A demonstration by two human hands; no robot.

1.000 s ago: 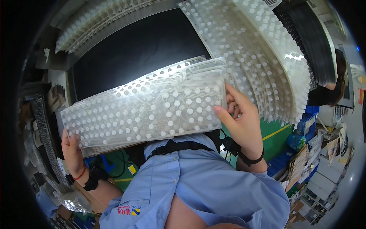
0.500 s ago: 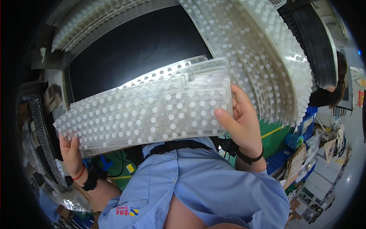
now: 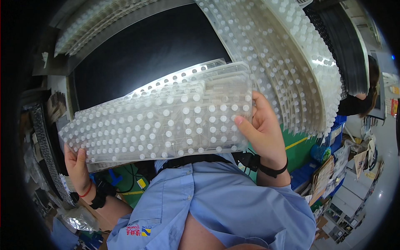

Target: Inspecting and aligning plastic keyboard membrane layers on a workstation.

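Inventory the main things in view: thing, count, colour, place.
Flat plastic sheets with round dots: several, translucent and white, in both hands
Fanned dotted plastic sheets: many, translucent and white, upper right
Layered dotted plastic sheets: many, whitish, upper left
Smooth flat work surface: one, black, beyond the held sheets
Crumpled plastic film: at least one piece, clear, lower left
Painted floor: one, green, below
Buttoned cloth shirt: one, blue, lower middle
Left hand: one, bare, sheets' left end
Right hand: one, bare, sheets' right end
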